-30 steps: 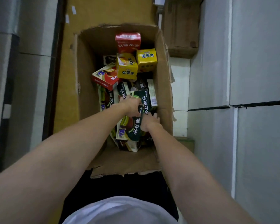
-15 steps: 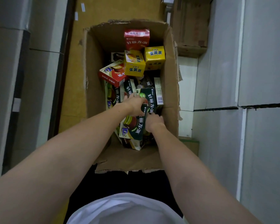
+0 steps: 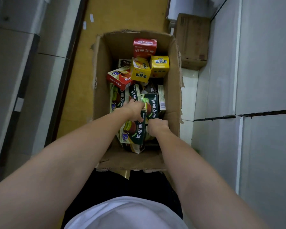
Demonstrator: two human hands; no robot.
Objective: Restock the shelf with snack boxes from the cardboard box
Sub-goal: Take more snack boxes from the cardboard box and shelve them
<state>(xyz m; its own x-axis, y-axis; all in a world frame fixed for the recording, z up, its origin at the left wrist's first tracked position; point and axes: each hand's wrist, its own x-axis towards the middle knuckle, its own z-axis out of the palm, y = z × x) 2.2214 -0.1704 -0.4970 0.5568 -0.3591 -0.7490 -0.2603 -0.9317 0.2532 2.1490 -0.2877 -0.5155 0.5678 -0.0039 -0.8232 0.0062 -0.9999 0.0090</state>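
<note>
An open cardboard box (image 3: 104,90) stands on the floor below me, holding several snack boxes: red ones (image 3: 144,47), yellow ones (image 3: 140,70) and dark green ones. My left hand (image 3: 135,109) grips the top of a dark green snack box (image 3: 134,131) that stands tilted near the box's front. My right hand (image 3: 158,127) is just to the right, its fingers curled down at the edge of another dark green box (image 3: 153,104); what its fingertips hold is hidden. No shelf front is visible.
A second, closed cardboard box (image 3: 192,40) sits on the floor at the far right. Grey panels (image 3: 262,63) rise on the right and grey surfaces (image 3: 23,63) on the left. A yellow floor strip (image 3: 82,80) runs along the box's left side.
Both hands stay in the box on the dark green boxes. The view has shifted slightly, so the box sits lower and more to the right in the frame.
</note>
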